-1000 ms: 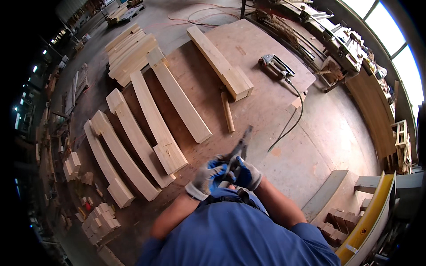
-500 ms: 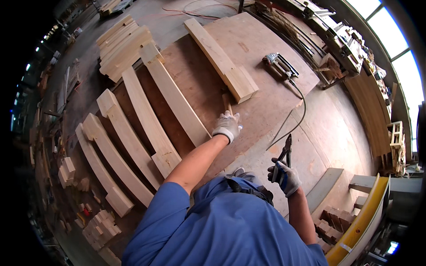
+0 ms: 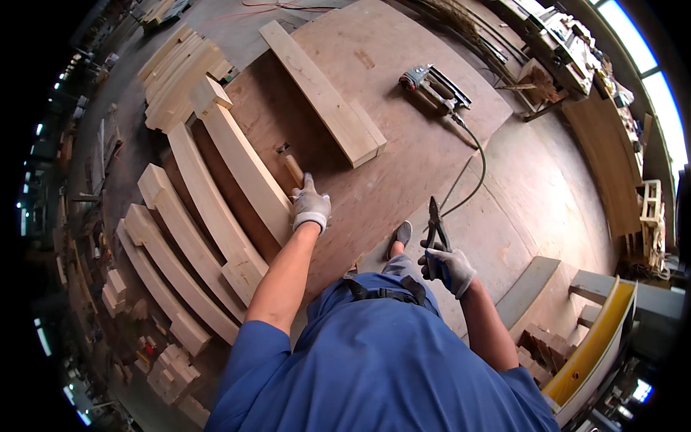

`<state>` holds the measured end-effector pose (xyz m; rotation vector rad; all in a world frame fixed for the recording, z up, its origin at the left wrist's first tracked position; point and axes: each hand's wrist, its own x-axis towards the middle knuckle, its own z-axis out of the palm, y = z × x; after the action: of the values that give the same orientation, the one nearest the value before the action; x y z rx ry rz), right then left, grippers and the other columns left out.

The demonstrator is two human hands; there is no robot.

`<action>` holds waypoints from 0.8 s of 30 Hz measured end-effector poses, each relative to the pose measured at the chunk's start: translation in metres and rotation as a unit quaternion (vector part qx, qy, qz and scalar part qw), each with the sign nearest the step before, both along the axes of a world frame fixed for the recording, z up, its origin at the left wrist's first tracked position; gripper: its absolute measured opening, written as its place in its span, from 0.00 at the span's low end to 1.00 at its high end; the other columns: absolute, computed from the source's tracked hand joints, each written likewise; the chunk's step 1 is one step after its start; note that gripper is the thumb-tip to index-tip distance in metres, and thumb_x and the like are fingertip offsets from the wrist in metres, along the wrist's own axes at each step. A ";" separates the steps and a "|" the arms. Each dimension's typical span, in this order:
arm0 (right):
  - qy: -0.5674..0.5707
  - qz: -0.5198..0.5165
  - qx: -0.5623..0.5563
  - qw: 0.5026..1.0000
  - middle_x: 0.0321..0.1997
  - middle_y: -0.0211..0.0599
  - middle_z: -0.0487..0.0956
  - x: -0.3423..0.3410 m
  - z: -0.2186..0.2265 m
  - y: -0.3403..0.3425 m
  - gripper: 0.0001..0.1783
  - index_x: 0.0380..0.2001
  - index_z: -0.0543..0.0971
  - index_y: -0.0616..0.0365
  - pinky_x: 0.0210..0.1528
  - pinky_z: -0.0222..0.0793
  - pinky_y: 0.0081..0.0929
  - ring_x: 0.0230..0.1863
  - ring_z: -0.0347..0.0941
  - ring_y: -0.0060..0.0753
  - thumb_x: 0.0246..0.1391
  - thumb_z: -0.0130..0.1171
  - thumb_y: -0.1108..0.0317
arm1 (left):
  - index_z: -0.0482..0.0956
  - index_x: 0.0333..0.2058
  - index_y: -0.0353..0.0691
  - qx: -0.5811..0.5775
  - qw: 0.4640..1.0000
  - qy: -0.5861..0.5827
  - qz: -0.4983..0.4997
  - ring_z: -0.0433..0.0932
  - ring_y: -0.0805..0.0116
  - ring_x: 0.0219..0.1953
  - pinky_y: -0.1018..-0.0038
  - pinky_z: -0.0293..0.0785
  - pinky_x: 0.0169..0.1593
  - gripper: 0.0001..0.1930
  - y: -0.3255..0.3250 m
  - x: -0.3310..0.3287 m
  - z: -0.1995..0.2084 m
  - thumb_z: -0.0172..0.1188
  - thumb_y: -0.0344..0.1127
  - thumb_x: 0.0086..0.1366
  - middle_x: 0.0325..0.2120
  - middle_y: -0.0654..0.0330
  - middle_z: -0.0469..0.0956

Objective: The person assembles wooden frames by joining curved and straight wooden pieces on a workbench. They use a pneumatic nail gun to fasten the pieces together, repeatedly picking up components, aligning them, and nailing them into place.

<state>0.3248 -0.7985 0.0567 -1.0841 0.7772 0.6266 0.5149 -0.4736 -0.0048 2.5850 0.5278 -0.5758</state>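
My left hand [image 3: 312, 207], in a pale work glove, is over the brown tabletop, index finger stretched out and fingers apart. The fingers are at the near end of a hammer's wooden handle [image 3: 294, 170]; its metal head [image 3: 283, 148] rests on the tabletop. Whether the fingers still touch the handle is hard to see. My gloved right hand [image 3: 451, 270] is closed round dark pliers [image 3: 435, 222], held upright beside the table's near edge with the jaws pointing away from me. Left of the hammer lies a curved wooden piece [image 3: 245, 165]; right of it, a jointed beam [image 3: 324, 93].
Several more curved wooden pieces [image 3: 188, 209] lie in a row at the left. A nail gun [image 3: 437, 88] with a hose [image 3: 481, 158] sits at the table's far right. Behind are stacked boards [image 3: 180, 75]. A yellow-edged curved form [image 3: 597, 342] stands at lower right.
My left hand and the hammer have shifted left, away from the beam, and the fingers have loosened from the handle. My right hand still holds the pliers. The whole view has shifted slightly.
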 end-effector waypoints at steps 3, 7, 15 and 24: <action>-0.012 0.069 -0.024 0.997 0.35 0.44 0.85 0.033 -0.024 -0.019 0.18 0.51 0.80 0.70 0.32 0.77 0.33 0.29 0.81 0.35 0.67 0.65 0.64 | 0.58 0.77 0.49 0.127 0.981 -0.146 -0.026 0.58 0.34 0.75 0.49 0.59 0.76 0.46 -0.017 0.006 0.004 0.70 0.50 0.65 0.74 0.35 0.56; -0.036 0.132 -0.028 0.990 0.36 0.40 0.86 0.068 -0.030 -0.031 0.15 0.41 0.82 0.68 0.34 0.80 0.31 0.32 0.84 0.31 0.66 0.68 0.63 | 0.52 0.78 0.43 -0.012 0.978 -0.207 0.017 0.53 0.33 0.77 0.49 0.56 0.77 0.53 -0.051 0.063 0.017 0.70 0.59 0.64 0.78 0.37 0.50; -0.045 0.176 -0.044 0.982 0.35 0.36 0.85 0.073 -0.046 -0.044 0.13 0.44 0.81 0.64 0.35 0.77 0.29 0.33 0.82 0.25 0.67 0.67 0.64 | 0.44 0.80 0.46 0.019 0.993 0.005 0.116 0.54 0.32 0.77 0.46 0.60 0.75 0.72 -0.144 0.168 0.046 0.78 0.71 0.47 0.77 0.29 0.42; -0.037 0.171 -0.125 0.977 0.31 0.34 0.82 0.038 -0.054 -0.026 0.13 0.40 0.83 0.64 0.37 0.74 0.30 0.32 0.76 0.24 0.66 0.67 0.62 | 0.54 0.77 0.42 -0.072 0.979 -0.018 0.190 0.61 0.38 0.73 0.51 0.68 0.71 0.62 -0.132 0.163 0.058 0.81 0.51 0.48 0.73 0.32 0.53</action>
<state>0.3627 -0.8245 0.0031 -1.4833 0.6200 0.7862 0.6777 -0.6057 0.0533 2.2717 0.9059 -0.4166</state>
